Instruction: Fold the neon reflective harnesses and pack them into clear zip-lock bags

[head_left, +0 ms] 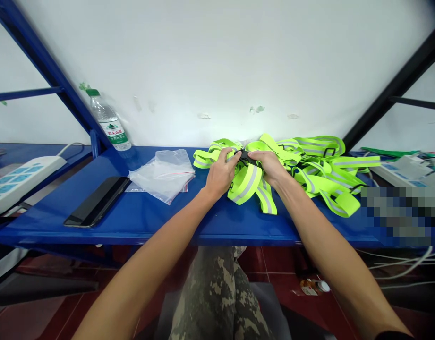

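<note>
Over the blue table, my left hand [220, 174] and my right hand [269, 166] come together at a black plastic buckle [248, 157]. Fingers of both hands are closed on it, the left on one end and the right on the other. Whether its two halves are joined cannot be made out. From the buckle a neon yellow strap with a grey reflective stripe [246, 185] loops down onto the table. A heap of similar reflective straps [318, 163] lies to the right and behind my hands, some with small black fittings.
Clear zip bags [166, 174] are stacked left of my hands, beside a black phone [98, 200]. A water bottle [111, 123] leans on the wall. White power strips [28, 182] lie at the far left and right. The blue table edge [245, 238] runs above my knees.
</note>
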Motion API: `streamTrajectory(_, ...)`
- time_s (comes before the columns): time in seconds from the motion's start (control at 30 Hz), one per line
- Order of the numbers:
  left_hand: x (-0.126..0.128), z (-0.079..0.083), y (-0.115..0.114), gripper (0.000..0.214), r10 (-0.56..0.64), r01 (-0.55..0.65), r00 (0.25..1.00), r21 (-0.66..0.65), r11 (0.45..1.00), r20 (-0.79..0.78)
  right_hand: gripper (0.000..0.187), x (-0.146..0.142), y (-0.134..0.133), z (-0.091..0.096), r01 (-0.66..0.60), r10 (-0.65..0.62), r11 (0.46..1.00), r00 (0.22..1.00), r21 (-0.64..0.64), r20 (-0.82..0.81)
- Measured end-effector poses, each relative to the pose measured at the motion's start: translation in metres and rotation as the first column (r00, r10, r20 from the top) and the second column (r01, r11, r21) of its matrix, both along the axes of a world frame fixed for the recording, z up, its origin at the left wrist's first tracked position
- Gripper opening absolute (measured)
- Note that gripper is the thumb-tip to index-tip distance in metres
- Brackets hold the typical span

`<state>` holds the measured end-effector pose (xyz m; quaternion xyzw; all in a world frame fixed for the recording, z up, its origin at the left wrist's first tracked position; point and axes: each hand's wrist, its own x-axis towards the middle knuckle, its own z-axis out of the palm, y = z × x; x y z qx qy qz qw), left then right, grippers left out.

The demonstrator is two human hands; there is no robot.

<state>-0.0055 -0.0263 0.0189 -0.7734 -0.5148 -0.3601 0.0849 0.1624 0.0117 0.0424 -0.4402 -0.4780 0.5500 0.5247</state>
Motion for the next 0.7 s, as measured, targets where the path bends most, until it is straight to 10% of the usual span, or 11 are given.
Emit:
streamTrajectory(0.23, -0.005, 0.017, -0.004, 0.056, -0.122, 0.13, 0.987, -0.07, 0.989, 0.104, 0.024, 0.015, 0.009, -0.005, 0.022, -0.098, 0.964, 0.956, 0.264, 0.275)
streamTrajectory(0.37, -0.022, 0.056, 0.005, 0.05, -0.109, 0.165, 0.968, -0.243, 0.956, 0.226, 0.024, 0.022, 0.012, 0.004, -0.011, -0.186, 0.879, 0.912, 0.477, 0.365)
streamTrajectory(0.53, -0.044, 0.11, 0.021, 0.036, 0.034, -0.037, 0.999, -0.33, 0.943, -0.015, 0.022, 0.024, 0.002, 0.032, -0.144, -0.202, 0.81, 0.841, 0.569, 0.501)
streamTrajectory(0.7, -0.037, 0.131, 0.022, 0.066, -0.265, 0.254, 0.963, -0.477, 0.841, 0.045, 0.023, 0.019, -0.014, 0.054, -0.255, -0.068, 0.8, 0.861, 0.543, 0.505)
